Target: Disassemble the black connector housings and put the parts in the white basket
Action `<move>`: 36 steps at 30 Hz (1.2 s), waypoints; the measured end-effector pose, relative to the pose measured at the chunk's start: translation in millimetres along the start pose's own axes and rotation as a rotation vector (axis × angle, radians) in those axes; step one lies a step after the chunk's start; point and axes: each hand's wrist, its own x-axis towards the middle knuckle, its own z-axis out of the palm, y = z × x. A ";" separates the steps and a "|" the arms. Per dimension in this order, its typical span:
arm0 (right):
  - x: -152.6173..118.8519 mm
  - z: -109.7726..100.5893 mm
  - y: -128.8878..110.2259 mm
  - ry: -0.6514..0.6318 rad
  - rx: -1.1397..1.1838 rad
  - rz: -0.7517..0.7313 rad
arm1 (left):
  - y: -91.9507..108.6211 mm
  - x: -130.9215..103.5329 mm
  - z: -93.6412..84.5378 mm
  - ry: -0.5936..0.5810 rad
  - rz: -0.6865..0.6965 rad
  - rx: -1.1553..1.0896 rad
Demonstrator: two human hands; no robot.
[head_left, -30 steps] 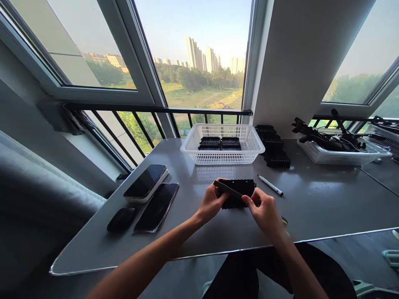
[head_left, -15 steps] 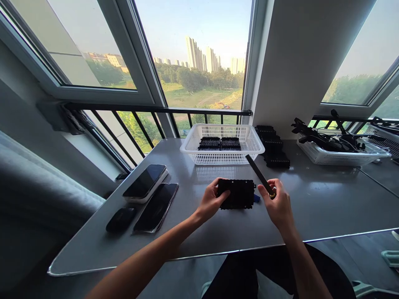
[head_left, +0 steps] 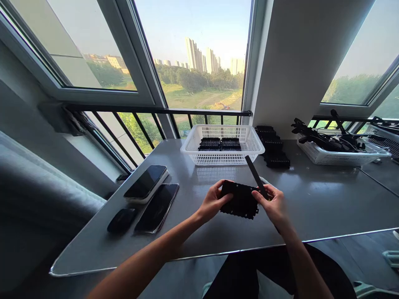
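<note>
My left hand (head_left: 217, 198) grips the left end of a black rectangular plastic panel (head_left: 239, 201) with notched edges, thumb across its face. The panel is held tilted above the table, its right end lower. My right hand (head_left: 272, 204) is closed around a long flat black bar (head_left: 256, 175) that looks like a file, with a bit of yellow near the hand. The bar points up and to the left. The right thumb and fingers also meet the panel's upper right corner. Just behind this hand shows a light-coloured slim object (head_left: 264, 181), mostly hidden.
A white plastic basket (head_left: 215, 158) with similar black panels (head_left: 220, 144) stands ahead. Stacked black parts (head_left: 274, 151) sit right of it. Another basket (head_left: 330, 158) holds black cabled pieces. On the left lie two phone-like devices (head_left: 157, 207) and a black mouse (head_left: 121, 220).
The right hand has moved left onto the panel's right corner, bar still in its grip. The panel has turned clockwise, its right end dropping. The blue piece behind it is now out of sight.
</note>
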 end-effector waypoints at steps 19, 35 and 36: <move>-5.1 9.0 -5.8 -0.090 0.212 0.116 | -6.8 10.7 -6.8 0.117 -0.028 -0.001; -4.4 14.3 -7.4 -0.265 0.339 0.259 | -14.1 14.1 -8.3 0.322 -0.075 -0.388; -4.6 14.9 -7.6 -0.271 0.337 0.250 | -13.8 13.3 -7.7 0.331 -0.093 -0.388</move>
